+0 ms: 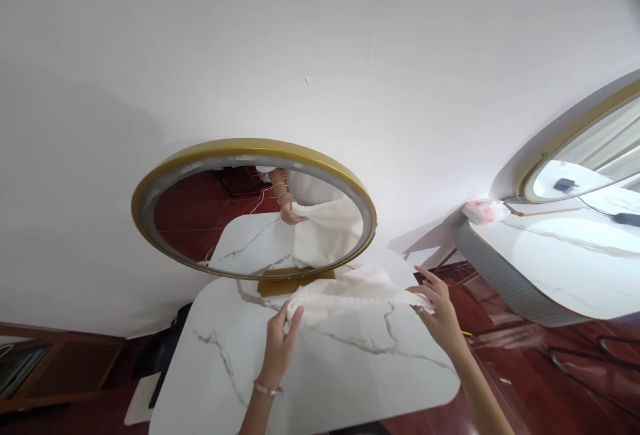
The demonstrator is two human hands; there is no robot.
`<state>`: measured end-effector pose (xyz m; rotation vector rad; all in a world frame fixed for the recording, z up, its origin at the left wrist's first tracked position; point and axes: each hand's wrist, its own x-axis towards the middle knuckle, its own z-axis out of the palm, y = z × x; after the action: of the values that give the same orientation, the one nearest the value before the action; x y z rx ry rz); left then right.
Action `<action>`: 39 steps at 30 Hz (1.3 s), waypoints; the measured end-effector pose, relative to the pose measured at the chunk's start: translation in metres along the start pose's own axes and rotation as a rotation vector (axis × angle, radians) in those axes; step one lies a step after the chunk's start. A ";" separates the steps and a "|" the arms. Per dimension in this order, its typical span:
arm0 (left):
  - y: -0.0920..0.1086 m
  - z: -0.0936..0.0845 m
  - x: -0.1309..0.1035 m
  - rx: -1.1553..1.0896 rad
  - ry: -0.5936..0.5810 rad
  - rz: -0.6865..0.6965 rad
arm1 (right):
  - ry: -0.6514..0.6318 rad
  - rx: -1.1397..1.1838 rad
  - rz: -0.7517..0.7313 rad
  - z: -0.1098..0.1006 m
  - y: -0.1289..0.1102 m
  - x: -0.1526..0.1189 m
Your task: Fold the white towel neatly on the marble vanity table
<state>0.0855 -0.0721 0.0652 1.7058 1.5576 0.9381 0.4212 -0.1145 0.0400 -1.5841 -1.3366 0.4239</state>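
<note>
A white cloth (356, 295) is stretched across the far part of a white marble table (320, 375). My left hand (281, 342) pinches the cloth's left corner, a bracelet on its wrist. My right hand (439, 308) holds the cloth's right end near the table's right edge. A round gold-framed mirror (254, 208) stands on the table just behind the cloth; it reflects a hand holding the cloth.
A second marble table (560, 255) with another gold-framed mirror (585, 148) stands at the right, with a pink-and-white packet (484, 210) on its near corner. White wall behind. Red floor (550, 388) around the tables; a wooden frame (55, 368) at left.
</note>
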 end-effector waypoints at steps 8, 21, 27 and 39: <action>-0.074 -0.018 -0.060 -0.057 -0.050 -0.193 | -0.344 0.265 0.306 0.039 -0.005 -0.053; -0.096 -0.025 -0.076 0.244 -0.257 0.018 | -0.374 0.245 0.393 0.056 0.023 -0.097; -0.085 -0.035 -0.069 0.433 -0.330 0.063 | -0.389 0.272 0.434 0.059 0.017 -0.089; -0.088 -0.049 -0.072 0.570 -0.380 -0.037 | -0.463 0.377 0.536 0.043 0.005 -0.091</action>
<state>-0.0065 -0.1354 0.0117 2.0728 1.6729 0.1205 0.3610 -0.1757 -0.0120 -1.5540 -1.0490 1.3574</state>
